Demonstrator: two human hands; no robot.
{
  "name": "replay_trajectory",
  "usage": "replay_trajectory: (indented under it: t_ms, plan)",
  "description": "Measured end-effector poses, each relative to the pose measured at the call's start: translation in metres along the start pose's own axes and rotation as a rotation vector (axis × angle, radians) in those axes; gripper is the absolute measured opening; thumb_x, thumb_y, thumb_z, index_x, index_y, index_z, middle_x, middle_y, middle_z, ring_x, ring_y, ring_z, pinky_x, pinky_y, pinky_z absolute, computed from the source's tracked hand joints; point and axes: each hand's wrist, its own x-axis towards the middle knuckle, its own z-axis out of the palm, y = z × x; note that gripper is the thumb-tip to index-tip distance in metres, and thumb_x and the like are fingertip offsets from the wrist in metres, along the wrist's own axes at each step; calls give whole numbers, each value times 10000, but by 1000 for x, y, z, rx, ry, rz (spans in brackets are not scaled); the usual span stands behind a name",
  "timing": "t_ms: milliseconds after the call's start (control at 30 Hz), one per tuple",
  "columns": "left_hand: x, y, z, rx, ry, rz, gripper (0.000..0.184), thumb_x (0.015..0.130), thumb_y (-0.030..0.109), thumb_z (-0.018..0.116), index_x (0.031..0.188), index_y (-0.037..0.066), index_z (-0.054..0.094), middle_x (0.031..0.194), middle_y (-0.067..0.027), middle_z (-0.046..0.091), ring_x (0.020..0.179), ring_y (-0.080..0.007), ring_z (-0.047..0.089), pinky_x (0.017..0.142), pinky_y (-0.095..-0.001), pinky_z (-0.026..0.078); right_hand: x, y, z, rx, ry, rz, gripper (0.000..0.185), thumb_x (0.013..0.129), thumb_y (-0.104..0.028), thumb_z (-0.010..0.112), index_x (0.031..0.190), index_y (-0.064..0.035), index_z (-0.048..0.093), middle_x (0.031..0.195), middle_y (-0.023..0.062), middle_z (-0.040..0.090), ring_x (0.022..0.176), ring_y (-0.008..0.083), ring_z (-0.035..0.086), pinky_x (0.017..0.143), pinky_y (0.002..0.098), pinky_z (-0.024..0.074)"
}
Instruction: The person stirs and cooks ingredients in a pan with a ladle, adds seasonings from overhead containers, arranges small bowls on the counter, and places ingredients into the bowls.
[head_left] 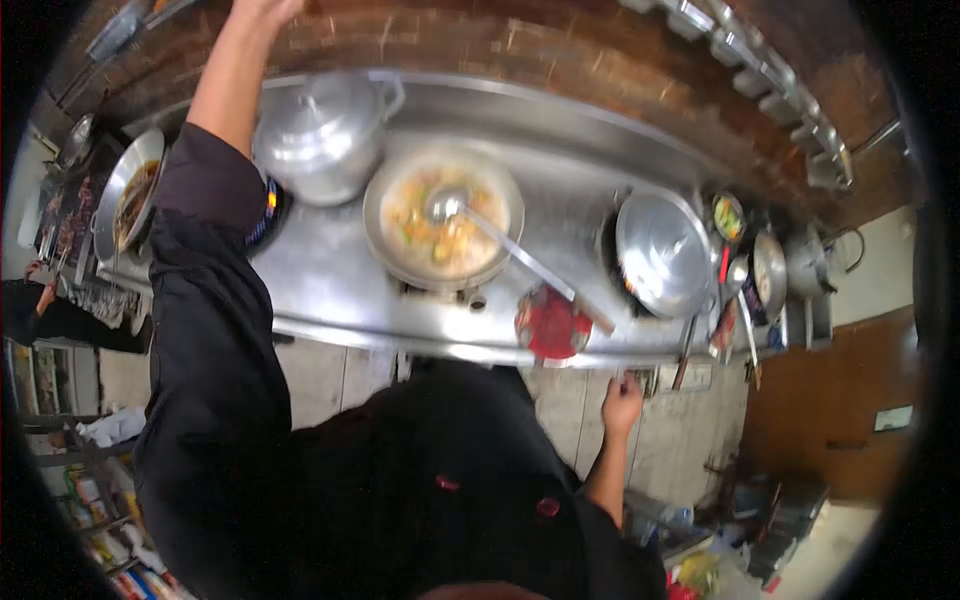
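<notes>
My left arm, in a black sleeve, reaches up past the lidded silver pot (322, 140). My left hand (268, 8) is cut off by the top edge of the view, and its fingers cannot be made out. Low on the right, below the counter's front edge, my right hand (622, 403) has its fingers curled; whatever it may hold is too small to tell. Between the two, a wide pan (400, 262) contains a pale, chunky stew. A ladle (490, 230) rests in it, its handle slanting over a red cloth or dish (553, 322).
A lidded pan (665, 252) sits on the right of the steel counter (320, 270). Smaller pans, including one with vegetables (729, 217), stand beyond it. At far left are a pan of brown sauce (135, 195) and another person (70, 315). Metal containers (765, 75) hang at upper right.
</notes>
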Motion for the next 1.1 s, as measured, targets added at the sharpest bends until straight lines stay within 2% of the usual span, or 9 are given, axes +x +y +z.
replay_trajectory:
  t_ms: [333,433,500,667,733,867,900,933,1100]
  plan:
    - [-218,-133,20,543,572,-507,250,910,218,559,994,-5,633,859,-91,651,729,-145,613,667,-272,508,-13,17,-4,162,-5,103,327,834,-140,597,1057,99,596,954,218,645,829,241,637,760,329,489]
    - [-250,-152,17,1160,-77,-327,238,876,194,609,1041,26,646,916,-92,655,811,-181,616,747,-303,497,-14,3,-12,151,-65,171,344,824,-148,607,1069,93,597,960,219,645,831,251,638,765,329,489]
    - [-235,-143,10,1300,-236,-91,210,858,166,630,1028,46,662,956,-95,654,885,-200,607,802,-318,476,-14,-12,-21,75,-216,247,358,810,-157,613,1076,83,602,958,221,646,834,260,637,774,335,489]
    - [-98,-13,38,1044,275,527,254,908,200,581,1070,19,656,1017,-73,658,900,-134,609,826,-273,484,-15,21,-7,64,-168,172,362,798,-159,595,1071,79,605,983,234,645,883,268,641,787,337,490]
    - [-42,26,38,821,402,465,291,893,220,609,1090,9,646,962,-58,665,849,-108,613,795,-248,486,-13,14,-8,80,-205,209,372,800,-156,588,1081,88,595,1008,245,639,922,292,639,800,345,486]
    - [50,63,21,1813,314,350,594,816,623,524,935,67,700,818,-148,686,819,-234,656,760,-347,483,-16,2,-10,106,-162,176,357,801,-170,596,1039,96,601,995,259,636,940,333,631,822,360,481]
    - [65,63,19,1701,373,29,590,813,616,533,909,59,705,870,-167,684,846,-265,656,764,-375,487,-18,21,-1,83,-127,144,351,797,-183,604,1015,92,611,979,258,639,931,338,632,818,363,481]
    - [79,46,2,1633,367,306,542,824,563,550,913,49,701,868,-163,682,842,-263,655,752,-388,491,-19,42,8,58,-92,114,347,793,-197,612,990,88,621,963,256,642,922,344,632,814,366,482]
    - [105,41,-25,1562,305,91,332,837,354,595,872,37,689,766,-134,664,653,-227,625,603,-344,484,-41,48,1,18,-83,255,296,757,-184,659,928,58,649,746,175,655,695,259,636,668,354,495]
